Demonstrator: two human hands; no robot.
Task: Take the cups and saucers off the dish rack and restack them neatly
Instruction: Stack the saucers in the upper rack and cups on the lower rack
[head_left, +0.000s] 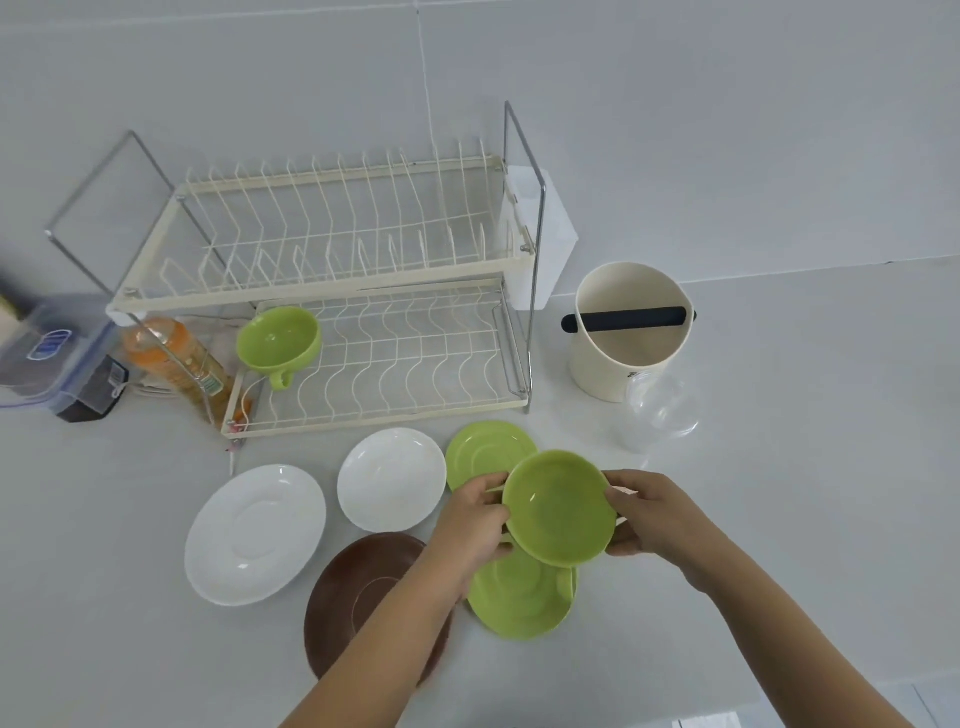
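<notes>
Item held: one green cup (558, 506), seen from above with its hollow facing up, gripped between both hands above the desk (779, 467). The left hand (475, 519) curls its fingers onto the cup's left rim; the right hand (644, 512) pinches the right rim, thumb on top.

Directly beneath the hands: one green saucer (519, 597), flat on the desk, partly covered by the cup.

Just beyond the hands, touching the cup's far edge in view: a second green saucer (483, 449), flat.

Left of the left hand: one small white saucer (390, 478), and farther left one larger white saucer (254, 535), both flat and apart from each other.

Under the left forearm: one brown saucer (358, 597), flat, partly hidden by the arm.

Beyond the hands, at the wall: a two-tier wire dish rack (332, 291). The upper tier carries nothing. On the lower tier, at its left end, a second green cup (278, 340) lies tilted with its handle pointing toward the person.

Far left of the hands, beside the rack: an orange-labelled bottle (171, 358) lying on its side and a clear lidded box (47, 353).

Beyond the right hand: a cream round container (628, 332) with a dark bar across its mouth, and just in front of it a clear plastic cup (654, 415).
</notes>
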